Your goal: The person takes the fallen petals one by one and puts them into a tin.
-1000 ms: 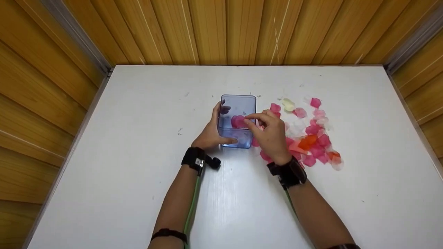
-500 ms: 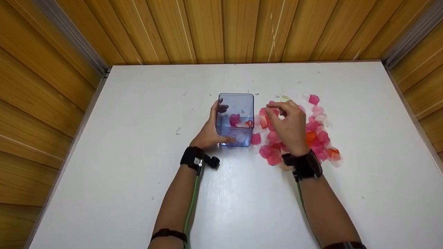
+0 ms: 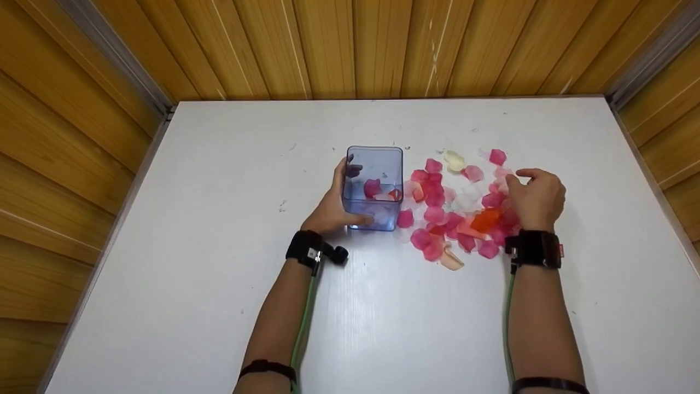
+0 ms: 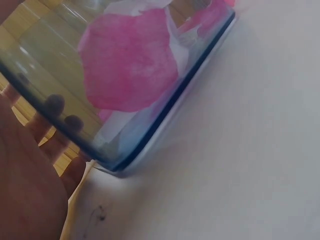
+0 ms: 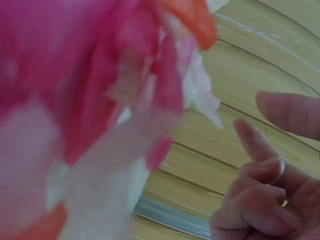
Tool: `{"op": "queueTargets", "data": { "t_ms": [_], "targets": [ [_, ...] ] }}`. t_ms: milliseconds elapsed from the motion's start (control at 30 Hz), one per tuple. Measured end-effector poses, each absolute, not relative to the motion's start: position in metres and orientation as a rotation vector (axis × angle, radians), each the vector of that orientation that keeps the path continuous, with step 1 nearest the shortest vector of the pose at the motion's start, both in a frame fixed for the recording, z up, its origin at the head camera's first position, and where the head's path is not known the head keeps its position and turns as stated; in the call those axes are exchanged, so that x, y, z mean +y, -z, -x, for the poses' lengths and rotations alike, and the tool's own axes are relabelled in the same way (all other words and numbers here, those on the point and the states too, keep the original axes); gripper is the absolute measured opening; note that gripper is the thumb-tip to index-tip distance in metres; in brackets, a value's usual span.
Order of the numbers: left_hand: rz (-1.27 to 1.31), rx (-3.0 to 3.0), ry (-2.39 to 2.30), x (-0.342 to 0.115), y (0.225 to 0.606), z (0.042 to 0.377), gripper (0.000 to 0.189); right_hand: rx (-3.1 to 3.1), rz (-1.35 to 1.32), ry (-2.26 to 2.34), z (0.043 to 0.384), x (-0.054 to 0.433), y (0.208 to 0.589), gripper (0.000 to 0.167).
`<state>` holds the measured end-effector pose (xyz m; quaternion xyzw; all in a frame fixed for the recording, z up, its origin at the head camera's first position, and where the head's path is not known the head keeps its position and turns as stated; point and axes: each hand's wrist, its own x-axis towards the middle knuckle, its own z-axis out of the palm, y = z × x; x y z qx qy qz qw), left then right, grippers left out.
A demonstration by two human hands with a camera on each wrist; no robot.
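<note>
A see-through blue plastic box (image 3: pixel 374 164) stands on the white table with its open top tipped into the head view. My left hand (image 3: pixel 327 210) holds it, fingers along its left side and thumb across the front. Inside lie a pink petal (image 3: pixel 372 188) and some paler and orange ones. In the left wrist view, a large pink petal (image 4: pixel 130 62) shows through the box wall. My right hand (image 3: pixel 538 200) hovers at the right edge of the petal pile (image 3: pixel 435 191). Thumb and forefinger are apart in the right wrist view, with nothing between them; petals (image 5: pixel 100 75) fill that view's left side.
Pink, red, orange and white petals spread over the white tabletop (image 3: pixel 219 180) right of the box. A cream petal (image 3: pixel 453 161) lies at the pile's back, a peach one (image 3: pixel 451 258) at its front. Wood-patterned panels (image 3: pixel 328 49) wall the back and sides.
My right hand has gone from the box's opening rightward across the pile, and its thumb and forefinger have parted. The pink petal by its fingertips now lies in the box. My left hand stays put.
</note>
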<state>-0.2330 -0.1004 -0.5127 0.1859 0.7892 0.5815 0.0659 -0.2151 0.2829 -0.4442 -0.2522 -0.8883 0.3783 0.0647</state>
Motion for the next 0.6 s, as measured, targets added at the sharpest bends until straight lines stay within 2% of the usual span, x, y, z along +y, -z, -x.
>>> {"op": "queueTargets", "data": {
  "t_ms": [233, 400, 600],
  "targets": [
    [-0.555, 2.361, -1.761, -0.099, 0.512, 0.233, 0.140, -2.748, 0.830, -1.132, 0.214, 0.293, 0.453, 0.049],
    [-0.557, 2.375, -1.746, -0.100, 0.512, 0.233, 0.140, -2.674, 0.831, -1.112, 0.213, 0.290, 0.445, 0.045],
    [-0.542, 2.388, -1.729, -0.100, 0.512, 0.234, 0.139, -2.435, 0.640, -1.183, 0.205, 0.257, 0.422, 0.041]
  ]
}}
